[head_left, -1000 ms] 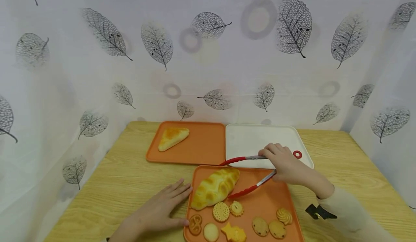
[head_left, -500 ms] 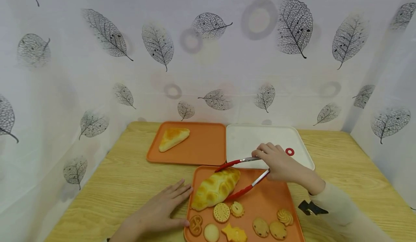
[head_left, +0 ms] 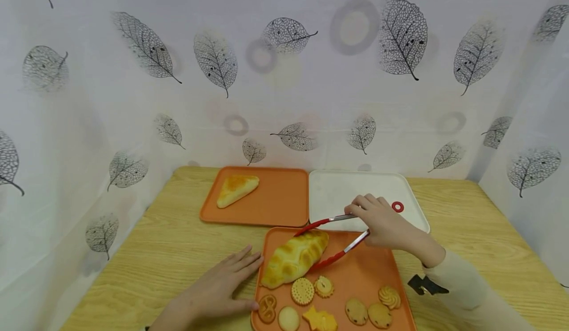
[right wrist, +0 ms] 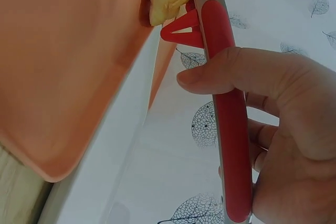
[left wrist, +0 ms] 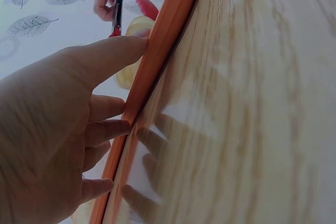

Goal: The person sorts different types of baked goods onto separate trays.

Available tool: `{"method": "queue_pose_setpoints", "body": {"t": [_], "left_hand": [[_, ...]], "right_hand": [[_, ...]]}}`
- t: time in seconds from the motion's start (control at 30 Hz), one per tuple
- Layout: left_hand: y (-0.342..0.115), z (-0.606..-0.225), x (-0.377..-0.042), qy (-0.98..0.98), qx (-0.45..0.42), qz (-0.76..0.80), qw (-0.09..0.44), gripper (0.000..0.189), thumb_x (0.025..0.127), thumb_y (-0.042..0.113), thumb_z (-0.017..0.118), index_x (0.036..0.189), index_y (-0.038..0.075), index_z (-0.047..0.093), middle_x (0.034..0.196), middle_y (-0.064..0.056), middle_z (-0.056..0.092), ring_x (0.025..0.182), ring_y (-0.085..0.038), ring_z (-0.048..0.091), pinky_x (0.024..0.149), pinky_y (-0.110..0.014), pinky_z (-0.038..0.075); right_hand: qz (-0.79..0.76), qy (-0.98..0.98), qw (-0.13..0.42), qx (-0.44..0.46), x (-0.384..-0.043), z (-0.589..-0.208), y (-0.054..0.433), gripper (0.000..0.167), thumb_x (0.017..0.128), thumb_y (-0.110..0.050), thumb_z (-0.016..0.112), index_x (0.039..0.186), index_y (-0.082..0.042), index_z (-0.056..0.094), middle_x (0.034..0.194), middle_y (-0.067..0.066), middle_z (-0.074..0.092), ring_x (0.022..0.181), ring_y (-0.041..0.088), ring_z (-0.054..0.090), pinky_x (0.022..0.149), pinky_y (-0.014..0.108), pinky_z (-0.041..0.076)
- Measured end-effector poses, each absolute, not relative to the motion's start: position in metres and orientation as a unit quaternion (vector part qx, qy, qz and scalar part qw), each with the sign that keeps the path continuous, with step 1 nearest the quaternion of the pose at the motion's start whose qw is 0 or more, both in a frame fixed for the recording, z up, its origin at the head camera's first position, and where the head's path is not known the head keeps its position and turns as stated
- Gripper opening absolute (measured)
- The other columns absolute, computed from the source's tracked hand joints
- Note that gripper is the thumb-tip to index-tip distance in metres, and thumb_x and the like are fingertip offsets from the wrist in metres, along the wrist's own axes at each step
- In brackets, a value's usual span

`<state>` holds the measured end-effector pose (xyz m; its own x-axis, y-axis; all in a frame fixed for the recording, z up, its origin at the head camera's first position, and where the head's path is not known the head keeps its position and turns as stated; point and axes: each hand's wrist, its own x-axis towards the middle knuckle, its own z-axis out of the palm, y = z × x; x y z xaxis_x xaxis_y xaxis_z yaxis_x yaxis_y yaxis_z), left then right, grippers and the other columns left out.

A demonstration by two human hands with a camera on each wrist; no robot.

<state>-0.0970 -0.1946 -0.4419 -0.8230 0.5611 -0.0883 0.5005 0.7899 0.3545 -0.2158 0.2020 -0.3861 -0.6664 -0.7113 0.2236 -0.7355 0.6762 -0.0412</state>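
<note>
In the head view my right hand point(head_left: 380, 222) grips red-tipped metal tongs point(head_left: 331, 260). The right wrist view shows the thumb along the red handle. The arms of the tongs are spread, one tip at each side of a large braided bread loaf point(head_left: 293, 257); firm contact cannot be told. That loaf lies at the far left of the near orange tray point(head_left: 362, 276). My left hand point(head_left: 218, 286) lies at this tray's left edge with its fingers extended; in the left wrist view the fingertips point(left wrist: 122, 127) touch the orange rim.
Several cookies point(head_left: 302, 291) and a pretzel point(head_left: 267, 308) share the near tray. Behind it stand another orange tray point(head_left: 280, 197) with a triangular bread point(head_left: 237, 189) and a white tray point(head_left: 342, 187). A leaf-patterned curtain point(head_left: 284, 89) backs the wooden table point(head_left: 146, 252).
My right hand has moved slightly left with the tongs, bringing the upper tip over the loaf's far edge. During the last half second almost nothing moved. The left hand has stayed put.
</note>
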Motion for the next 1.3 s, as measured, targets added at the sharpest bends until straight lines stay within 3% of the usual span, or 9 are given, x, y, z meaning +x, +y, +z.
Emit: {"method": "queue_pose_setpoints", "body": {"t": [0.37,0.73,1.07,1.3], "left_hand": [[-0.195,-0.443,-0.096,0.942,0.281,0.159,0.093,0.085,0.088,0.074,0.045,0.155,0.025,0.028,0.162,0.0,0.027,0.151,-0.027,0.021,0.116,-0.055,0.03],[-0.196,-0.444,-0.099,0.941,0.287,0.156,0.087,0.085,0.088,0.074,0.045,0.155,0.026,0.028,0.161,0.001,0.03,0.151,-0.026,0.021,0.116,-0.053,0.031],[-0.196,-0.443,-0.099,0.94,0.286,0.163,0.092,0.084,0.088,0.073,0.046,0.155,0.025,0.028,0.161,0.002,0.03,0.151,-0.026,0.022,0.116,-0.053,0.031],[-0.195,-0.446,-0.098,0.939,0.292,0.162,0.078,0.085,0.088,0.073,0.047,0.155,0.024,0.029,0.16,0.001,0.032,0.151,-0.026,0.022,0.116,-0.053,0.032]], "right_hand": [[0.08,-0.903,0.137,0.399,-0.22,-0.38,0.211,0.067,0.052,0.0,0.086,0.113,-0.014,0.062,0.106,-0.002,0.055,0.097,0.019,0.048,0.075,0.034,0.035],[0.093,-0.908,0.141,0.383,-0.232,-0.37,0.213,0.062,0.057,0.002,0.079,0.115,-0.011,0.062,0.108,0.003,0.056,0.097,0.022,0.047,0.074,0.034,0.033],[0.096,-0.906,0.162,0.38,-0.259,-0.362,0.209,0.062,0.056,0.004,0.079,0.114,-0.009,0.061,0.106,0.005,0.054,0.096,0.025,0.046,0.074,0.039,0.035],[0.104,-0.909,0.144,0.378,-0.281,-0.36,0.192,0.06,0.061,0.003,0.079,0.116,-0.008,0.06,0.108,0.009,0.054,0.101,0.03,0.046,0.078,0.047,0.037]]}}
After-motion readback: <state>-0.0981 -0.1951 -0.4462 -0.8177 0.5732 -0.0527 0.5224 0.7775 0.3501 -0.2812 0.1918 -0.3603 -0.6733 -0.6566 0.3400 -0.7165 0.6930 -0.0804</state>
